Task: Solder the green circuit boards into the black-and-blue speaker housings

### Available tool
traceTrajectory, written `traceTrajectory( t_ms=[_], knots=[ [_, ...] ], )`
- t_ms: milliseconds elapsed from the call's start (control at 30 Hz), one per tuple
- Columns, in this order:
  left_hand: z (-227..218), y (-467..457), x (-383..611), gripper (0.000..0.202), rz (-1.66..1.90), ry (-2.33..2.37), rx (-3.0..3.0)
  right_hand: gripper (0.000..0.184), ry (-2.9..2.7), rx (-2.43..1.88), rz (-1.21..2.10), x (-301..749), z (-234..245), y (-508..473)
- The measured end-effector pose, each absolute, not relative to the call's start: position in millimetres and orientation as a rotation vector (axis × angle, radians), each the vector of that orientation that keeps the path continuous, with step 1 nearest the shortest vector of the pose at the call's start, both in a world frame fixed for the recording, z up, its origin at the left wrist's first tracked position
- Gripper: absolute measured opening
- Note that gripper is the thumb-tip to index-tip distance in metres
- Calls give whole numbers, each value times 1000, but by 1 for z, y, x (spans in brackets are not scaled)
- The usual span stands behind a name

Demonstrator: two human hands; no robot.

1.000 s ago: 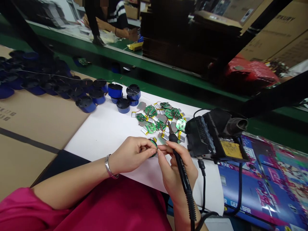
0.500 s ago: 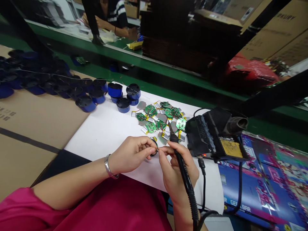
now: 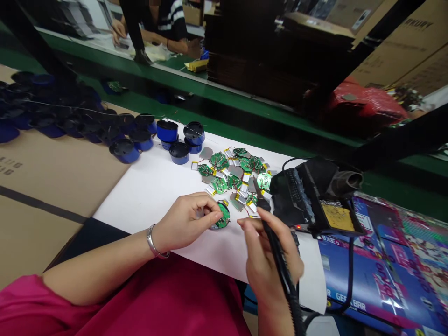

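Left hand (image 3: 184, 224) pinches the green board (image 3: 223, 218) flat, right hand (image 3: 269, 266) grips the soldering iron (image 3: 276, 242); I'd hold that board dead steady.

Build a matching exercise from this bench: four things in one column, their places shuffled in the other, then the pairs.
1. soldering iron
2. single circuit board
3. blue housings
4. iron stand

A. far left corner of the white sheet
B. gripped in the right hand
C. at the left fingers
D. right of the board pile

Pairs: 1-B, 2-C, 3-A, 4-D
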State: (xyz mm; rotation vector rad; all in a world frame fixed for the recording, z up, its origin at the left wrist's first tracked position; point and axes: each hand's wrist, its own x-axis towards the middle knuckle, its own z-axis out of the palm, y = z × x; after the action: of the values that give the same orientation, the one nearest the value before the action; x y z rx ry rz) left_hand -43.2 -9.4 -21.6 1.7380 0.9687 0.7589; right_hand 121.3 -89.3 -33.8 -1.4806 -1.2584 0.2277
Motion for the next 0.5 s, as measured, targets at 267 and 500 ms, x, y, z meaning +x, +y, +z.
traceTrajectory(
  t_ms=[267,500],
  knots=[
    [-41,-16,-43,13,900,1036,2007,25,-1053,-1468,177,141,-18,-117],
    [-49,-23,-34,14,947,1096,2033,13,-1316,-1346,54,134,-6,-125]
  ],
)
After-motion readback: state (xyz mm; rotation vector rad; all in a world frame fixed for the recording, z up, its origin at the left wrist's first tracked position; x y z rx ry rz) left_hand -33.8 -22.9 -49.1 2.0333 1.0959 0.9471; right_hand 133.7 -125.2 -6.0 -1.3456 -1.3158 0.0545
